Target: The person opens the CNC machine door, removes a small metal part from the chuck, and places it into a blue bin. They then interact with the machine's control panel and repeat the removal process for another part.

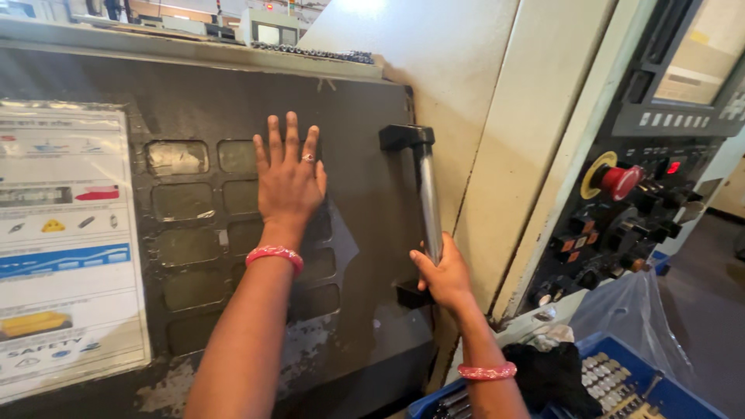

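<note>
Pressing flat, fingers wide, left hand [289, 180] on machine door [365, 233]; right hand [444, 273] grips handle [428, 198] nr door's right edge.

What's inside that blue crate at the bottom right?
The blue crate holds rows of small metal parts and a black cloth. The person's right forearm and the cloth cover whatever lies beneath them.
</note>
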